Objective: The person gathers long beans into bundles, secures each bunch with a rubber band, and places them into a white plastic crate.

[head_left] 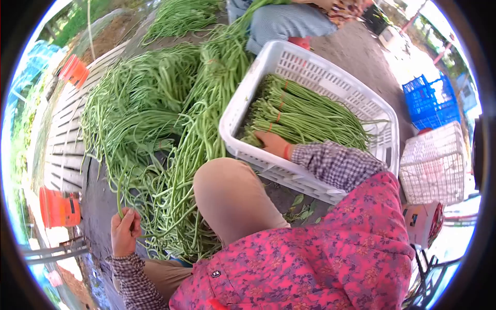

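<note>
Biggest worry: bean heap left of white crate. Loose, tangled; I judge hard tug could snag or snap strands. Next: bundles inside crate; rough press might bruise pods or slip bands. Right hand on their near end, fingers part hidden; I can't tell grip. Smallest: long bean, well left of crate, pinched in closed left hand; could break. Around: other person's legs behind crate, blue crate right of it. Knee in way, between crate and left hand.

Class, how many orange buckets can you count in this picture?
2: one bucket at the upper left, the other bucket lower on the left. More may be hidden.
</note>
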Action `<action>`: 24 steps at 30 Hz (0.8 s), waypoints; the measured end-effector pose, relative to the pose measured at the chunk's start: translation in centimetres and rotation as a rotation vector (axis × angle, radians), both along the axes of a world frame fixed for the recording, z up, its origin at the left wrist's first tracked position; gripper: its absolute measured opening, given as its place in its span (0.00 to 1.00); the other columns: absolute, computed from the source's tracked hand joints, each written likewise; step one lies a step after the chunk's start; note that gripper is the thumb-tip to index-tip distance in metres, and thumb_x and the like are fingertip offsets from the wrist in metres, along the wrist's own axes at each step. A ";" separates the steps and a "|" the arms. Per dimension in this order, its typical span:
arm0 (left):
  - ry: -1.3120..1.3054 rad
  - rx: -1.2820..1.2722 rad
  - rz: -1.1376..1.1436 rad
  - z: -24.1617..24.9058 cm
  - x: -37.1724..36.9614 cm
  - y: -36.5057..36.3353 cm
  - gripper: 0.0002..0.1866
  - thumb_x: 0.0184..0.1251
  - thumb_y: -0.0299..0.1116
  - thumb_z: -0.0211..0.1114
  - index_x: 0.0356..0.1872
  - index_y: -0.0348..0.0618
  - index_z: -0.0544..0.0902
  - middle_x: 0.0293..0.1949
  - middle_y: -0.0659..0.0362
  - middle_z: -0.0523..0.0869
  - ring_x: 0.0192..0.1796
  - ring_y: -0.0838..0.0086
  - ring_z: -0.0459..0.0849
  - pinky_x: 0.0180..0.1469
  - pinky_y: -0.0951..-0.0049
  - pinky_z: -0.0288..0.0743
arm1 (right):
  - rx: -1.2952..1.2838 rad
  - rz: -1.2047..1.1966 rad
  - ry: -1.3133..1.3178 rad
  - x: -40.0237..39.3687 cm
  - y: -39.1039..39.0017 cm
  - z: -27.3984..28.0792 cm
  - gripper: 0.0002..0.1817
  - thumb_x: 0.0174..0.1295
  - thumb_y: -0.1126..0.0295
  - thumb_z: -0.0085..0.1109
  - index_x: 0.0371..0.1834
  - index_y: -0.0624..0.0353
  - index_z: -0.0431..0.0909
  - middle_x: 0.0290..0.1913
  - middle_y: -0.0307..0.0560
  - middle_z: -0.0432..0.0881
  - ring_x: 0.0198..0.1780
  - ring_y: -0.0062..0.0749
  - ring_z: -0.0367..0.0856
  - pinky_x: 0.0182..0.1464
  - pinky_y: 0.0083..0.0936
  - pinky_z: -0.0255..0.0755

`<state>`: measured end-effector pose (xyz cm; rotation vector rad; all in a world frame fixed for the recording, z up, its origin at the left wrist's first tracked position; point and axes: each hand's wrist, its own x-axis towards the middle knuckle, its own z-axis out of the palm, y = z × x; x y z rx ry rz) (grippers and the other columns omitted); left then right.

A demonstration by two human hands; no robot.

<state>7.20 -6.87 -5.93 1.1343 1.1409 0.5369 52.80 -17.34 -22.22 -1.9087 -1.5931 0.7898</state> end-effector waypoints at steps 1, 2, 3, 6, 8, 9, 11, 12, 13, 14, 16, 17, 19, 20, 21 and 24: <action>0.014 0.013 -0.013 0.1 0.1 0.0 0.10 0.70 0.34 0.55 0.29 0.40 0.75 0.16 0.65 0.71 0.15 0.86 0.62 0.16 0.84 0.54 | -0.011 0.118 -0.119 0.5 0.3 1.2 0.29 0.52 0.58 0.62 0.53 0.66 0.71 0.47 0.65 0.77 0.51 0.54 0.76 0.54 0.38 0.69; 0.032 0.023 -0.017 0.3 0.1 0.0 0.11 0.69 0.34 0.55 0.29 0.40 0.76 0.16 0.66 0.71 0.15 0.86 0.62 0.16 0.84 0.54 | 0.100 0.068 -0.116 0.5 -0.4 1.1 0.24 0.53 0.60 0.61 0.48 0.67 0.72 0.44 0.65 0.78 0.50 0.54 0.77 0.52 0.38 0.70; 0.052 0.022 -0.011 0.2 0.1 0.0 0.12 0.70 0.35 0.54 0.29 0.40 0.75 0.16 0.66 0.70 0.15 0.86 0.61 0.16 0.85 0.53 | -0.098 0.022 0.029 0.0 -0.6 3.9 0.23 0.52 0.60 0.62 0.45 0.67 0.72 0.43 0.65 0.79 0.48 0.54 0.78 0.50 0.38 0.70; 0.099 0.034 -0.036 0.0 -0.4 0.4 0.13 0.71 0.37 0.53 0.29 0.40 0.75 0.16 0.67 0.69 0.15 0.87 0.61 0.16 0.85 0.52 | -0.053 0.018 -0.138 0.8 -1.3 1.0 0.24 0.55 0.64 0.58 0.51 0.66 0.67 0.41 0.69 0.79 0.47 0.57 0.79 0.48 0.42 0.71; 0.113 0.031 -0.062 0.1 -0.4 0.3 0.13 0.71 0.37 0.53 0.29 0.40 0.75 0.16 0.68 0.70 0.15 0.88 0.62 0.16 0.86 0.52 | -0.341 -0.045 -0.115 0.3 -0.4 0.2 0.25 0.55 0.65 0.58 0.54 0.66 0.66 0.41 0.70 0.78 0.47 0.59 0.78 0.48 0.44 0.71; 0.117 0.029 -0.069 0.0 -0.5 0.3 0.13 0.71 0.37 0.53 0.28 0.40 0.76 0.16 0.68 0.70 0.16 0.88 0.62 0.16 0.86 0.52 | -0.313 -0.045 -0.127 0.0 -0.4 0.2 0.25 0.55 0.66 0.58 0.54 0.66 0.65 0.41 0.70 0.78 0.47 0.59 0.78 0.47 0.44 0.71; 0.134 0.039 -0.099 0.1 -0.3 0.3 0.13 0.71 0.37 0.53 0.29 0.40 0.76 0.16 0.69 0.70 0.16 0.89 0.62 0.16 0.86 0.53 | -0.252 -0.047 -0.156 -0.1 -0.5 0.5 0.25 0.56 0.66 0.57 0.56 0.66 0.65 0.41 0.70 0.78 0.47 0.60 0.78 0.47 0.43 0.71; 0.123 0.028 -0.118 0.0 -0.1 0.3 0.13 0.71 0.37 0.54 0.29 0.40 0.77 0.16 0.69 0.69 0.15 0.89 0.61 0.16 0.85 0.52 | -0.182 -0.021 -0.144 0.2 -0.7 0.4 0.25 0.56 0.66 0.57 0.56 0.66 0.65 0.41 0.70 0.79 0.46 0.60 0.78 0.47 0.43 0.71; 0.114 0.018 -0.135 -0.2 0.0 0.3 0.13 0.71 0.37 0.54 0.29 0.40 0.77 0.15 0.70 0.69 0.15 0.88 0.61 0.16 0.85 0.52 | -0.112 0.008 -0.128 0.6 -0.8 -0.1 0.25 0.56 0.66 0.57 0.56 0.66 0.65 0.41 0.70 0.79 0.46 0.59 0.78 0.47 0.43 0.71; 0.109 0.008 -0.151 -0.4 0.0 0.2 0.13 0.71 0.36 0.54 0.28 0.40 0.78 0.14 0.70 0.69 0.15 0.88 0.60 0.16 0.84 0.51 | -0.042 0.037 -0.106 0.9 -0.9 -0.4 0.25 0.57 0.67 0.57 0.56 0.66 0.65 0.41 0.69 0.79 0.46 0.59 0.79 0.47 0.44 0.71; 0.143 -0.072 -0.188 -0.7 0.2 -0.2 0.15 0.72 0.39 0.54 0.28 0.40 0.78 0.13 0.71 0.68 0.14 0.88 0.59 0.16 0.83 0.51 | -0.192 0.067 -0.132 1.7 -1.1 -0.3 0.26 0.60 0.66 0.54 0.61 0.63 0.62 0.44 0.64 0.79 0.45 0.48 0.80 0.47 0.38 0.72; 0.154 -0.077 -0.199 -0.9 0.1 -0.5 0.16 0.72 0.40 0.53 0.28 0.40 0.78 0.13 0.71 0.68 0.14 0.88 0.59 0.15 0.83 0.51 | -0.258 0.034 -0.146 1.7 -1.3 -0.3 0.26 0.59 0.66 0.56 0.59 0.64 0.63 0.44 0.66 0.79 0.46 0.52 0.80 0.47 0.39 0.72; 0.173 -0.090 -0.227 -1.3 -0.6 -0.6 0.19 0.73 0.44 0.51 0.27 0.40 0.77 0.14 0.70 0.68 0.15 0.88 0.60 0.16 0.83 0.53 | -0.303 0.015 -0.060 2.8 -2.2 -1.8 0.26 0.58 0.65 0.57 0.58 0.65 0.64 0.45 0.68 0.78 0.47 0.53 0.79 0.48 0.39 0.71; 0.209 -0.060 -0.214 -1.3 -1.0 -0.4 0.20 0.73 0.44 0.51 0.27 0.40 0.77 0.14 0.70 0.68 0.15 0.87 0.61 0.17 0.82 0.54 | -0.280 0.032 0.041 4.1 -2.7 -4.4 0.26 0.59 0.65 0.56 0.58 0.65 0.63 0.47 0.67 0.77 0.49 0.51 0.79 0.49 0.38 0.71; 0.241 -0.029 -0.202 -1.2 -1.8 -0.3 0.20 0.74 0.45 0.50 0.27 0.40 0.77 0.14 0.70 0.68 0.15 0.87 0.61 0.17 0.82 0.54 | -0.297 0.008 0.170 3.6 -2.4 -4.1 0.25 0.60 0.65 0.55 0.58 0.65 0.63 0.48 0.66 0.77 0.50 0.48 0.78 0.50 0.36 0.70; 0.266 0.012 -0.198 -1.5 -2.6 0.5 0.22 0.74 0.46 0.48 0.28 0.39 0.76 0.14 0.69 0.68 0.16 0.86 0.62 0.19 0.81 0.57 | -0.423 -0.160 0.615 2.3 -1.7 -2.0 0.24 0.63 0.64 0.54 0.58 0.64 0.64 0.51 0.59 0.75 0.53 0.41 0.75 0.54 0.33 0.68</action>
